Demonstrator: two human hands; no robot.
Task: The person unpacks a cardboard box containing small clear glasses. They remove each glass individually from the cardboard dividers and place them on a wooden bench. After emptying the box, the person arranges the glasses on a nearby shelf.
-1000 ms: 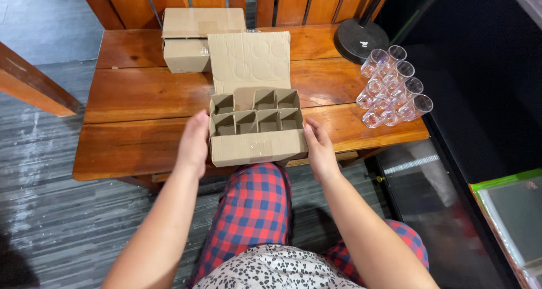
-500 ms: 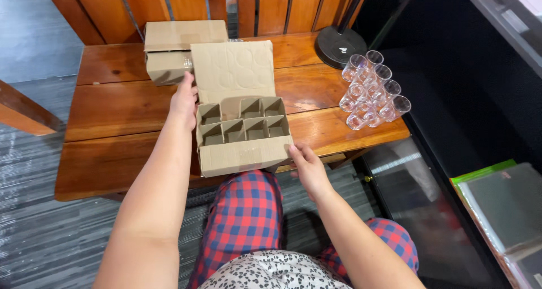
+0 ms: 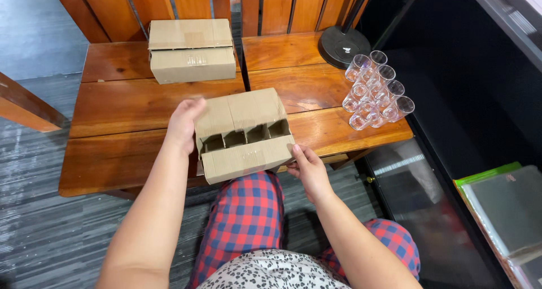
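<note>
A cardboard box (image 3: 246,154) with inner dividers rests at the near edge of the wooden table (image 3: 121,111). Its lid flap (image 3: 240,113) leans down over the rear cells, so only the front row of cells shows. My left hand (image 3: 184,122) presses on the flap's left edge. My right hand (image 3: 305,165) holds the box's lower right corner. A cluster of several clear glasses (image 3: 375,88) stands at the table's right edge, apart from both hands.
A second, closed cardboard box (image 3: 192,51) sits at the back of the table. A black round lamp base (image 3: 344,45) stands at the back right. Wooden slats rise behind the table. My red plaid trousers (image 3: 248,221) are below.
My left hand went from the box's side to its lid flap and has swung the flap down over the rear cells. My right hand stayed at the front right corner.
</note>
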